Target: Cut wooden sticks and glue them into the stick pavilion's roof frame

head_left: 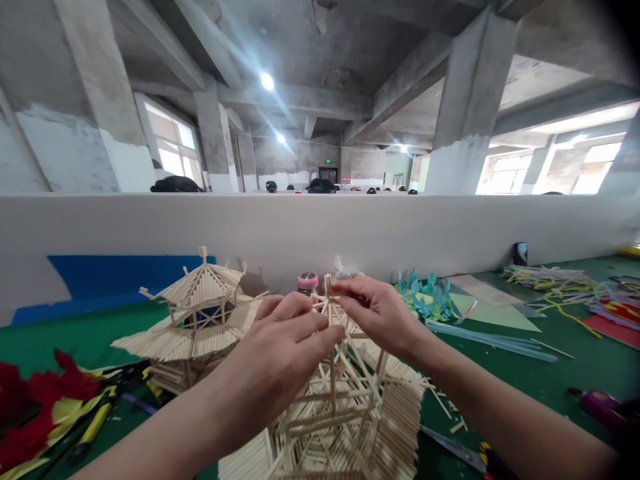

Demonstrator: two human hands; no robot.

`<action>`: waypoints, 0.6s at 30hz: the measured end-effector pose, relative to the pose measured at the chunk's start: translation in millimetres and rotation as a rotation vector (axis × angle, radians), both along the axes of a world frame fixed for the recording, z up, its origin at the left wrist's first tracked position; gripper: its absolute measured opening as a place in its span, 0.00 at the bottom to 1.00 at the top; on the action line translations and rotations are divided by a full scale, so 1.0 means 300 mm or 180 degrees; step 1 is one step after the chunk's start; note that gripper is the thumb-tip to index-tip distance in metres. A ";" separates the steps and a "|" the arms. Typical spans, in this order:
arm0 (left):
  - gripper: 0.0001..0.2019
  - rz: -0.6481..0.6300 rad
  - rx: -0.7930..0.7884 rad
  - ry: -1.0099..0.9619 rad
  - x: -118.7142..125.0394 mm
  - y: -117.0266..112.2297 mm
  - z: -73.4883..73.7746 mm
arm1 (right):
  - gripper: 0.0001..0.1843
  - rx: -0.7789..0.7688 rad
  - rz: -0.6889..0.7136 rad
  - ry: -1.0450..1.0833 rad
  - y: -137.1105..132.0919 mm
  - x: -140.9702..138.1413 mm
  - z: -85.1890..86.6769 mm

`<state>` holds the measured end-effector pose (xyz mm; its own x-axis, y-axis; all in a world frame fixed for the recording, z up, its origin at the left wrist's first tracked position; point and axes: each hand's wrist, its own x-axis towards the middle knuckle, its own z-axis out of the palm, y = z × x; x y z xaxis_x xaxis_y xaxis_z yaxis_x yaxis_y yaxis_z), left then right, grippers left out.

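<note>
A pagoda-like model built of thin wooden sticks (345,407) stands on the green table right in front of me. My left hand (283,347) rests on its upper left side with fingers curled and pinched on sticks near the tip. My right hand (373,310) pinches the top of the model's spire from the right. A second, finished stick pagoda (197,313) stands to the left, apart from both hands.
A white partition wall (400,230) runs behind the green table (575,363). A pink-lidded jar (308,282), teal paper shapes (423,297), coloured strips (560,280), red and yellow paper flowers (35,407), a yellow-handled tool (97,420) and a purple tool (600,405) lie around.
</note>
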<state>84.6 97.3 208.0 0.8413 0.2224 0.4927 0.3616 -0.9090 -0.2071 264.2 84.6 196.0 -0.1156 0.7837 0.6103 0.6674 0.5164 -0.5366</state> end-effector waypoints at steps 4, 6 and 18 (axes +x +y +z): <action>0.09 -0.0013 0.0051 -0.0330 -0.022 -0.010 0.001 | 0.12 -0.0175 -0.0045 0.0279 -0.013 0.016 0.002; 0.09 0.0014 0.0081 -0.0423 -0.034 -0.015 -0.004 | 0.10 -0.0222 -0.0091 0.0329 -0.021 0.027 -0.002; 0.22 0.0143 0.0246 -0.0596 -0.082 -0.103 -0.122 | 0.07 -0.0255 -0.0215 0.0861 -0.169 0.108 -0.082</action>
<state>60.1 66.2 171.5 0.7235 0.2131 0.6566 0.4402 -0.8751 -0.2011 296.5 33.8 171.3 0.0971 0.8311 0.5476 0.5259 0.4243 -0.7372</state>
